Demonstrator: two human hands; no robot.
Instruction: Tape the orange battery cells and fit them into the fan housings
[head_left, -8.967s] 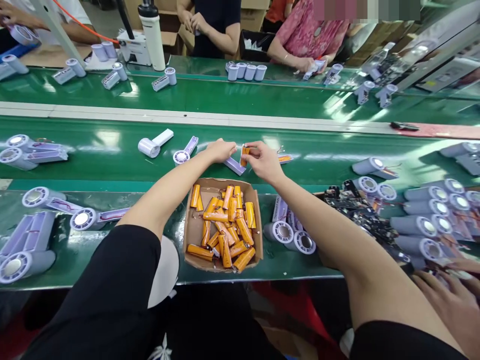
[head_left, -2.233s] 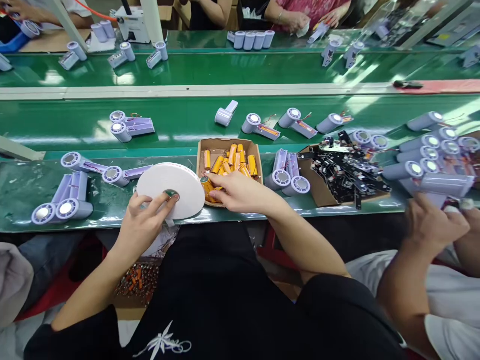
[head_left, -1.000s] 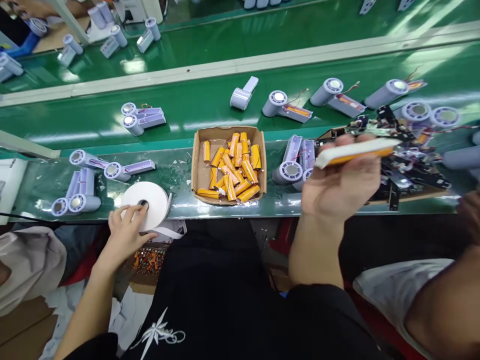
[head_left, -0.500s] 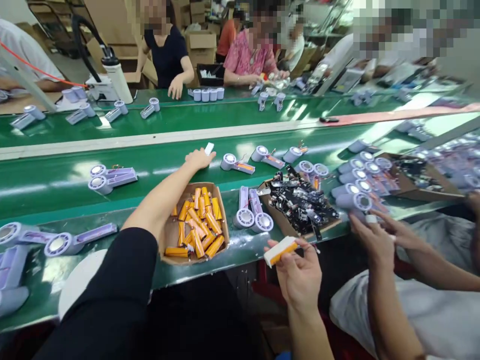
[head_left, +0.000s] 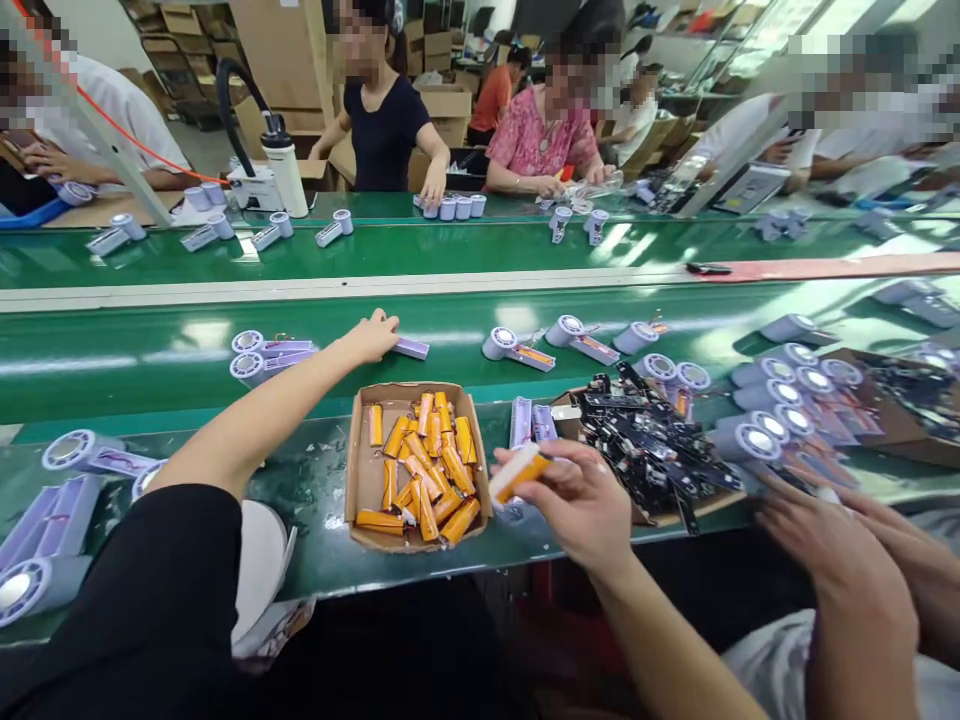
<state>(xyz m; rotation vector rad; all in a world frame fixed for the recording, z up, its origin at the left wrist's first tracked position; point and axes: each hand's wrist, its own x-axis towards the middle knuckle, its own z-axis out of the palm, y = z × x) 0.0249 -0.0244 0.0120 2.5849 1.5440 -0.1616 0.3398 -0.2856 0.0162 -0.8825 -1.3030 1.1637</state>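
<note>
My left hand (head_left: pixel 367 338) reaches over the green belt, its fingers closed around a lavender handheld fan housing (head_left: pixel 412 348). The fan's handle sticks out to the right; its round head is hidden under the hand. My right hand (head_left: pixel 581 500) pinches an orange cylindrical battery (head_left: pixel 520 474) with a white strip along its side, held above the table's edge. Between my arms stands a cardboard box (head_left: pixel 361 470) with many loose orange batteries (head_left: pixel 424 465). Two fan housings (head_left: pixel 521 422) lie partly hidden behind the right hand.
A box of black circuit boards (head_left: pixel 637 430) stands to the right, near stacked fan housings (head_left: pixel 765 400) and a co-worker's hands (head_left: pixel 832 530). More fan housings (head_left: pixel 94 452) lie at the left by a white round object (head_left: pixel 259 570). Co-workers sit across the belt (head_left: pixel 150 390).
The view has shifted left. My left hand, earlier showing a small white piece at its fingertips, now has a lavender handle extending from it. The right hand with the battery is nearer the battery box.
</note>
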